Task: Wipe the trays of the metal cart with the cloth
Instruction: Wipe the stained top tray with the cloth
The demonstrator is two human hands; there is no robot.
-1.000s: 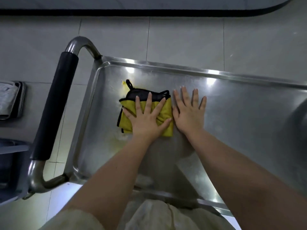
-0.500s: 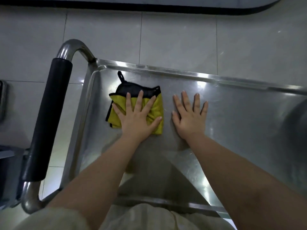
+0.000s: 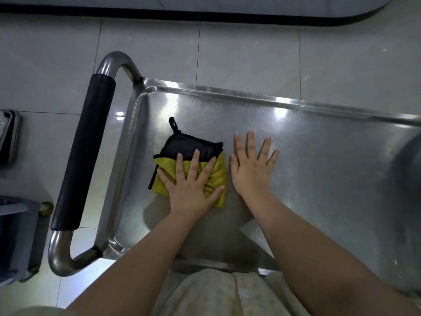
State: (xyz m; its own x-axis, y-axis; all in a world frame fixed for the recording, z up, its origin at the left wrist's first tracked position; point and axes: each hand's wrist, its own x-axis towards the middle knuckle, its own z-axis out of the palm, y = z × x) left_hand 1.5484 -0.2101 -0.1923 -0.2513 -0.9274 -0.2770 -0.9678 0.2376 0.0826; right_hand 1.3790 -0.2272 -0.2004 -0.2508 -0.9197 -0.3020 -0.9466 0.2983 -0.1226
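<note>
Institutional service area: steel cart [image 3: 227, 90], tiled floor [image 3: 250, 53].

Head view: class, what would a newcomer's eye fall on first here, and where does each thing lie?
The yellow and black cloth stands out, flat near the left end of the shiny metal tray, under the spread left hand. The right hand lies flat on bare metal just beside it. Left of the tray runs the cart's black padded handle.

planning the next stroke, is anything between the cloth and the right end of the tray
Yes: the right hand lies flat on the tray just right of the cloth, squarely in that path. The left hand presses the cloth.
</note>
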